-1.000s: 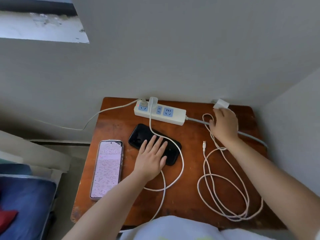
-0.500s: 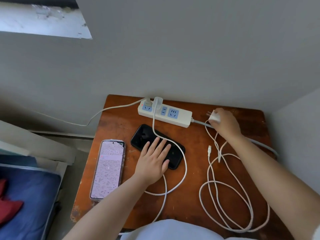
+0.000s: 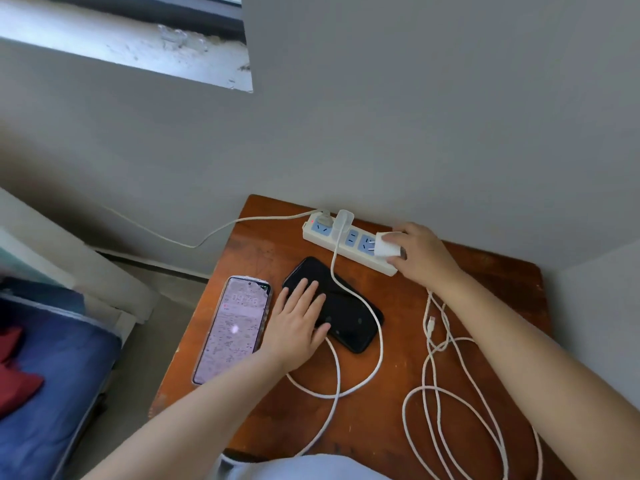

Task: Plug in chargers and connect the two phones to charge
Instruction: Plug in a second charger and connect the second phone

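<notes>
A white power strip (image 3: 323, 241) lies along the far edge of the brown table (image 3: 398, 375). One white charger (image 3: 343, 218) is plugged into it, and its cable runs over the black phone (image 3: 349, 317). My right hand (image 3: 420, 252) grips a second white charger (image 3: 385, 244), holding its prongs at the strip's right blue socket. That charger's long cable (image 3: 450, 393) coils on the right, its free plug end (image 3: 431, 323) lying loose. My left hand (image 3: 299, 322) rests flat on the black phone. A phone with a lit screen (image 3: 235, 329) lies to the left.
The table stands in a corner, with grey walls behind and to the right. A bed with blue bedding (image 3: 52, 375) and a red cloth (image 3: 17, 379) is at the left. A window sill (image 3: 138, 43) is above. The strip's own cord (image 3: 207, 233) trails off left.
My right hand picked up the second charger from the table's far right and carried it left to the strip's right socket. The left hand stayed on the black phone.
</notes>
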